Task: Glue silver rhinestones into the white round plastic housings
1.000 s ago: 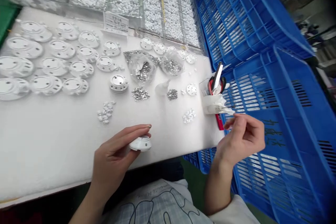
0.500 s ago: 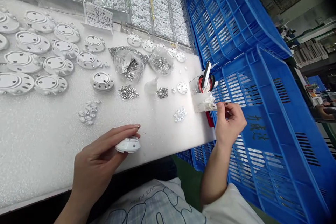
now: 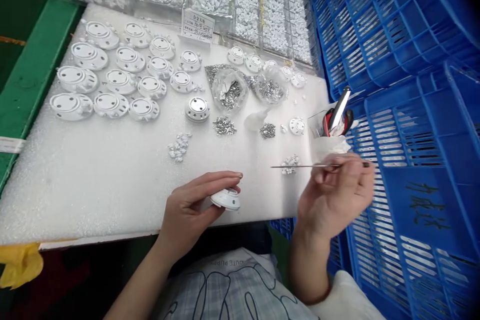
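My left hand (image 3: 187, 215) is closed on a round white plastic part (image 3: 226, 200), pinched between thumb and fingers near the table's front edge; a small dark hole shows in its side. My right hand (image 3: 337, 197) is closed round a thin metal rod (image 3: 294, 166) that points left, level above the table. Below the rod's tip lies a small pile of white pieces (image 3: 288, 160). Another white pile (image 3: 179, 147) lies beyond my left hand. Two heaps of small metal parts, a left heap (image 3: 224, 126) and a right heap (image 3: 267, 130), flank a translucent squeeze bottle (image 3: 255, 121).
Rows of round white parts (image 3: 120, 81) cover the table's far left. Two plastic bags of metal bits (image 3: 230, 92) sit mid-table, before compartment trays of white pieces (image 3: 251, 5). Red-and-black handled pliers (image 3: 337, 119) stand in a holder beside blue crates (image 3: 423, 145) at the right.
My right hand has drawn the rod away from the holder, and its length now shows. My left hand still holds the white part. The view has shifted left.
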Tool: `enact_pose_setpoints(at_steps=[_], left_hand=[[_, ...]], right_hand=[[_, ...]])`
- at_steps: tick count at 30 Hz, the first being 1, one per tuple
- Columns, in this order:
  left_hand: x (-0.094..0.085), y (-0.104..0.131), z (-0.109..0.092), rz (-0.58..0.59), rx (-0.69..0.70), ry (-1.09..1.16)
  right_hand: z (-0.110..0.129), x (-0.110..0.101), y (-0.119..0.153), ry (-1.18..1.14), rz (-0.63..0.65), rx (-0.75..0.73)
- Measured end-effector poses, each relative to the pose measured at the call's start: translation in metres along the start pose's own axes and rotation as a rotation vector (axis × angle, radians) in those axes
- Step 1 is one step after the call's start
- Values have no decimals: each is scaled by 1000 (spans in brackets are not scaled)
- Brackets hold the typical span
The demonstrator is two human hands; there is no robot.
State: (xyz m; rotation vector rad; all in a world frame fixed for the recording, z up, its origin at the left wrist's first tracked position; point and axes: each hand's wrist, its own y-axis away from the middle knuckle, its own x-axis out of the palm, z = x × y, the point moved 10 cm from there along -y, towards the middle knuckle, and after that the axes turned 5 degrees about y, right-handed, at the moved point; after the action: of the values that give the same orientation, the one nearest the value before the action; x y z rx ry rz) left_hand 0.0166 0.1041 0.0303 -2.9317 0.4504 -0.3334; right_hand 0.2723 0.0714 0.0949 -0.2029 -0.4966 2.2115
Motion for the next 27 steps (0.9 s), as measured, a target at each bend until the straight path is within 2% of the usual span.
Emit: enact_pose_setpoints(at_steps=[3,6,10,27], left_hand=[[0,1,-1,2,13,15],[0,1,0,2,7,25],[0,0,0,-2,-11,48],[0,-1,0,-16,-9,4]], right_hand=[[-2,24,18,-54,104,21],[-7,32,23,-78,157,60],[-12,34,27,-80,193,88],[-14,35,30,-48,185,102]])
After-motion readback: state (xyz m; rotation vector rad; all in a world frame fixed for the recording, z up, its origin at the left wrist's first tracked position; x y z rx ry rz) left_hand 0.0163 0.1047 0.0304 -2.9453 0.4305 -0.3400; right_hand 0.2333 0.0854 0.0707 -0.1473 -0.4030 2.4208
